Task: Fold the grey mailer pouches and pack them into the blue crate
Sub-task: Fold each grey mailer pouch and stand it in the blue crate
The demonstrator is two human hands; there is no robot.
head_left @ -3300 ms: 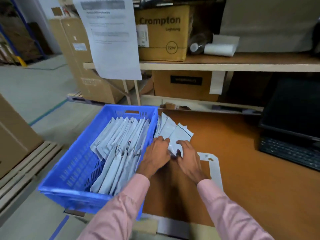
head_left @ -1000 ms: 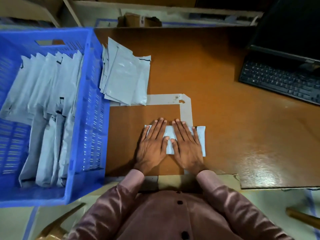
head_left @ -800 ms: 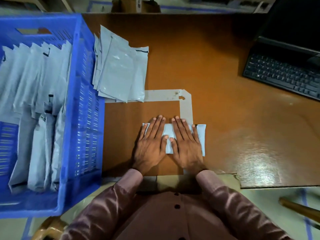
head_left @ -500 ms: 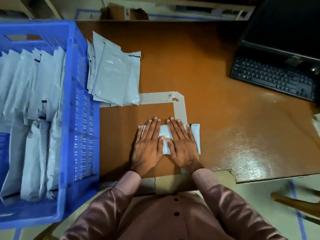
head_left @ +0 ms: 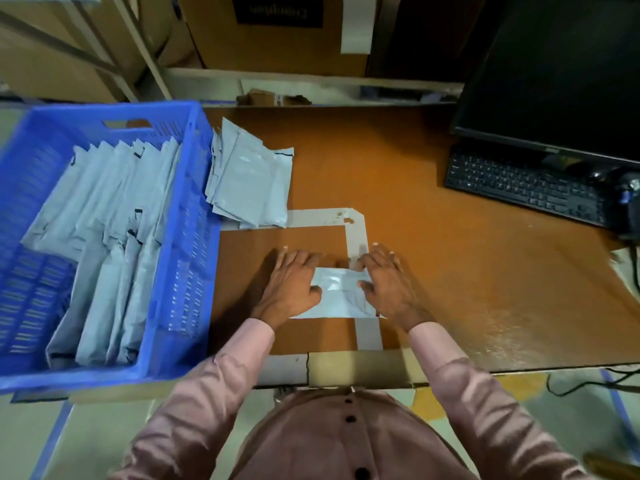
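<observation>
A grey mailer pouch [head_left: 337, 294] lies folded on the brown table [head_left: 433, 216], near its front edge. My left hand [head_left: 292, 282] rests on the pouch's left end and my right hand [head_left: 389, 282] on its right end. On both hands the fingers reach forward past the far edge and the thumb lies on top. The pouch's middle shows between them. A loose stack of unfolded grey pouches [head_left: 249, 181] sits further back on the table. To the left stands the blue crate [head_left: 204, 209], holding several folded pouches [head_left: 114, 223] upright in rows.
A white tape outline [head_left: 356, 230] marks the table under the pouch. A black keyboard [head_left: 519, 188] and monitor [head_left: 554, 81] fill the right rear. Cardboard boxes [head_left: 277, 36] sit on a shelf behind the table. A cable [head_left: 588, 384] hangs off the front right edge.
My hands lay side by side, flat on the pouch's middle. They have slid apart to its two ends, uncovering the middle. The camera has tilted up.
</observation>
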